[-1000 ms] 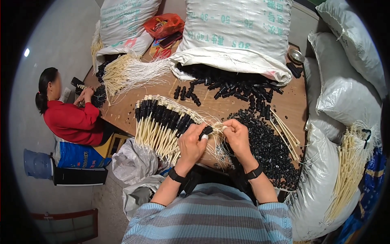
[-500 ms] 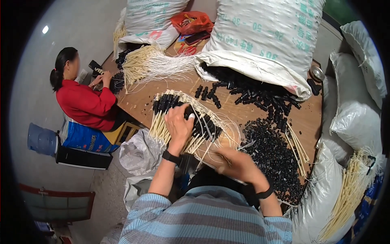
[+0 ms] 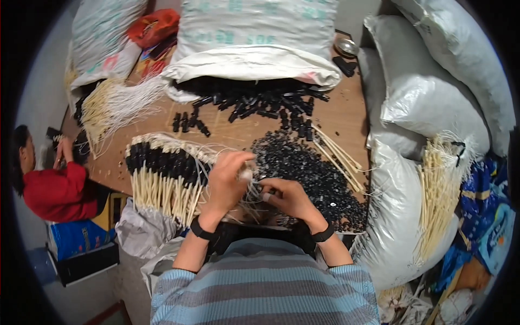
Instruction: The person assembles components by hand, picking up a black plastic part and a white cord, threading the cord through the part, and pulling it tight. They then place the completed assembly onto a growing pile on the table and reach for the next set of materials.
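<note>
My left hand (image 3: 228,181) is closed, its fingers curled at the right end of a row of cream sticks or tubes (image 3: 165,187) fitted with black sleeves (image 3: 168,161). Beside it my right hand (image 3: 291,198) is pinched, its fingertips close to the left ones. Whitish cords show between and below the two hands; exactly what the fingers grip is hidden. A heap of small black parts (image 3: 309,176) lies just beyond and to the right of my right hand. Thin white cords (image 3: 216,145) trail from the far side of the row.
Black plastic connectors (image 3: 254,105) spill from a big white woven sack (image 3: 260,59). Cream sticks (image 3: 338,160) lie right of the heap. A corded bundle (image 3: 103,108) sits at the far left. Full sacks (image 3: 428,81) crowd the right edge. A person in red (image 3: 57,187) works at the left.
My left hand has left the top of the black-sleeved row and moved right, meeting my right hand beside the heap. The whole view has turned to the right.
</note>
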A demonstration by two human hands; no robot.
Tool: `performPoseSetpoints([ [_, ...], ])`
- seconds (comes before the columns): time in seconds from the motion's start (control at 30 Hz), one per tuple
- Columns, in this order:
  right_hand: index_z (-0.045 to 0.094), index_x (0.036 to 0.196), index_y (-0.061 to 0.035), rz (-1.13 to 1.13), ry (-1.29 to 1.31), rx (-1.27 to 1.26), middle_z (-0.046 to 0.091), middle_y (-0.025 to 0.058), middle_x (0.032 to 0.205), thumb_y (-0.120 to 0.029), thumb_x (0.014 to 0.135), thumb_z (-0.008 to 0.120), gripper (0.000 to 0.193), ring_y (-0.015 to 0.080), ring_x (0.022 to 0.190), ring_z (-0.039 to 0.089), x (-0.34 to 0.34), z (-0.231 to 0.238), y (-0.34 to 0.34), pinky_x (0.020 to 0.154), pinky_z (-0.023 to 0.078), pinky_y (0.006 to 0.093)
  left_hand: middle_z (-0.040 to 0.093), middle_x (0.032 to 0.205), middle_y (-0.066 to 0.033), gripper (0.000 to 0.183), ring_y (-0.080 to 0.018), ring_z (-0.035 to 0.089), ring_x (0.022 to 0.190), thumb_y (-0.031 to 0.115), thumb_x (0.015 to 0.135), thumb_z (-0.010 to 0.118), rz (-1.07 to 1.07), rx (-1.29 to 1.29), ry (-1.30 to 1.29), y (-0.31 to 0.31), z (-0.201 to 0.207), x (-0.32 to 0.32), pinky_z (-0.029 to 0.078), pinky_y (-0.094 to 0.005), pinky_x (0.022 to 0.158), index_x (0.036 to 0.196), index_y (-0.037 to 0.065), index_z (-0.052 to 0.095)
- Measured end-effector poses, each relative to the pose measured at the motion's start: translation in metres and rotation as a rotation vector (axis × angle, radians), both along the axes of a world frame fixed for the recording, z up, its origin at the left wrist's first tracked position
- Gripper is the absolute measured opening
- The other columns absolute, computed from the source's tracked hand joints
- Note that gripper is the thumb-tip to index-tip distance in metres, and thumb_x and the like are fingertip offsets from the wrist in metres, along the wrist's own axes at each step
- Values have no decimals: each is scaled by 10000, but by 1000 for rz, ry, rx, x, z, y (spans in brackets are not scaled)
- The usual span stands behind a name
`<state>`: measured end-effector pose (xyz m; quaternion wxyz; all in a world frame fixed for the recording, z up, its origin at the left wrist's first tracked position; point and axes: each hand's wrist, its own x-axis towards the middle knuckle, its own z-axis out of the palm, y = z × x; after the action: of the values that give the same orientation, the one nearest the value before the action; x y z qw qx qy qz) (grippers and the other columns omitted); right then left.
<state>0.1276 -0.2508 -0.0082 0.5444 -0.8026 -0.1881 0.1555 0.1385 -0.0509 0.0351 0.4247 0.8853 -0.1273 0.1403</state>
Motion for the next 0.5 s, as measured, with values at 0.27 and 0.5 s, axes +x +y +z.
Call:
performPoseSetpoints([
  [0.27,693,951,-51,-575,-321,-525,682,164,868,-185,812,679,194,345,778,655,43,-3,-122,675,508,414,611,1210,-154,373,-337,556,1134,-13,741,574,-336,44,-12,-95,-63,120,470,-413,944,1101,47,653],
  [0.5,691,950,-70,-571,-296,-808,664,210,827,-158,799,669,177,395,788,646,71,-20,-161,696,500,464,619,1216,-74,394,-307,537,1125,-64,712,552,-190,300,-23,-78,-91,152,485,-396,910,1029,114,706],
])
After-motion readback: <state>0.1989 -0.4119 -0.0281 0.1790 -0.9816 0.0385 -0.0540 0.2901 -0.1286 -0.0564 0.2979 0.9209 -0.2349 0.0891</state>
